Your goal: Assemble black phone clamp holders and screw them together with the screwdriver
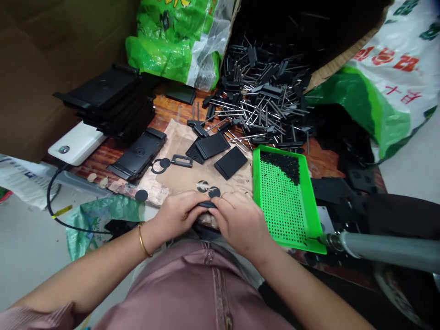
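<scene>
Standing well left of the green tray (283, 220), stacked black holders (105, 86) appear assembled. Nearer its left side, the left hand (177, 213) and right hand (242, 222) grip a black part (207, 204), likely unfinished; loose rod pieces (257, 110) behind the tray appear unfitted.

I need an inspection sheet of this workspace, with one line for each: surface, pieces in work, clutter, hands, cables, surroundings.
Surface: reddish-brown table, partly covered by a tan sheet.
Pieces in work: one dark part, mostly hidden by fingers.
Clutter: heap of black parts with metal rods; stack of black holders; green tray with small black pieces gathered at its far end.
Hands: left hand and right hand both grip the dark part.
Cables: black cable loops down from the white device; far end unclear.
Surroundings: green bag behind, white-and-green bag at right.
</scene>
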`<state>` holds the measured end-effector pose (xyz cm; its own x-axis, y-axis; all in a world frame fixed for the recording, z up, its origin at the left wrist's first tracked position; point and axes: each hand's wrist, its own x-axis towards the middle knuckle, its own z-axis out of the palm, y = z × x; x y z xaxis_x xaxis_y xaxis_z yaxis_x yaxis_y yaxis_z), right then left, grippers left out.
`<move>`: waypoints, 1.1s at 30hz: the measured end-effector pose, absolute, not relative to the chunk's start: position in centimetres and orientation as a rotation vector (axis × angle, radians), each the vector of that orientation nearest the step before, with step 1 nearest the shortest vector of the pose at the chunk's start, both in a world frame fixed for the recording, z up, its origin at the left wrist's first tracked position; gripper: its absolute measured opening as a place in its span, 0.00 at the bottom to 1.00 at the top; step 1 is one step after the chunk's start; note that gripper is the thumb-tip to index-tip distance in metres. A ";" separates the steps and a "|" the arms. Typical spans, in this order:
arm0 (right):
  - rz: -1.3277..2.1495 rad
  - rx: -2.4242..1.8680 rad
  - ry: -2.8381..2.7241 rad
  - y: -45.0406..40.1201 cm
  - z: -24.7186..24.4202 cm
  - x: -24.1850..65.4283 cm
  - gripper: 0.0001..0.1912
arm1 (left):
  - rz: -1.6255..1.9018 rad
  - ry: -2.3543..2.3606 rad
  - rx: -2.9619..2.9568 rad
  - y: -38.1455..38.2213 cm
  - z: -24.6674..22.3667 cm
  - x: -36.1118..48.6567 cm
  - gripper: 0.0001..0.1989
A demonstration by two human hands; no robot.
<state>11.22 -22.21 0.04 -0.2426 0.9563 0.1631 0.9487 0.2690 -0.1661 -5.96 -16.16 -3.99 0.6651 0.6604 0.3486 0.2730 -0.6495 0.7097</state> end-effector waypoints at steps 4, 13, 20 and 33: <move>0.333 -1.817 -2.213 -21.7 0.3 12.7 0.12 | 0.717 0.830 2.029 -15.1 -3.7 -5.4 0.08; 1.123 -1.711 -1.144 -22.0 -1.0 14.7 0.14 | 0.577 0.854 0.783 -14.6 -2.9 -4.4 0.16; 1.041 -1.697 -1.010 -22.8 -1.4 14.6 0.27 | 0.744 0.970 0.512 -15.9 -2.5 -3.8 0.13; 1.401 -1.490 -0.774 -24.2 -2.3 11.0 0.33 | 0.792 0.631 0.206 -17.2 -1.4 -0.5 0.16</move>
<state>10.96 -24.16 -2.30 0.1545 0.9034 -0.4000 -0.1430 -0.3802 -0.9138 -0.54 -17.20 -1.43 0.5317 0.7177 -0.4496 -0.5989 0.6940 0.3996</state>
